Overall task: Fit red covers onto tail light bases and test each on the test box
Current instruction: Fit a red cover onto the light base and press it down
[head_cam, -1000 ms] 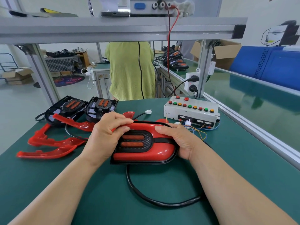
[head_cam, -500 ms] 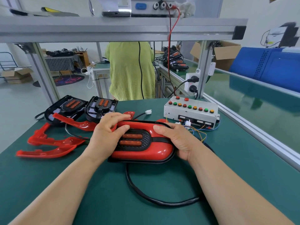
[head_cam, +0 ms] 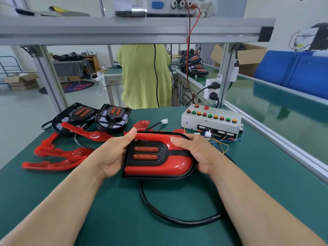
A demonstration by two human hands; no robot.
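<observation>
Head view, starting from the left: what lies at nine o'clock of the work?
Loose red covers (head_cam: pixel 78 153), overlapping on the green desk (head_cam: pixel 266 183). At eleven o'clock sit two black bases (head_cam: pixel 113 117), side by side, with one cover's end lying across the left one.

And the left hand (head_cam: pixel 111 155)?
It grasps the square left end of the tail light (head_cam: pixel 147 153), thumb on the far edge, fingers hidden behind it.

Where is that light?
Mid-desk, between both hands, its red cover (head_cam: pixel 177 162) seated on the black base and its face tilted toward the camera.

The right hand (head_cam: pixel 197 153)?
Wrapped round the rounded right end, thumb pressed on the red top.

Anything else?
A black cable (head_cam: pixel 177 221) loops out at six o'clock. The test box (head_cam: pixel 209 124) stands at one o'clock, near the right hand, with coloured wires trailing from its front.
</observation>
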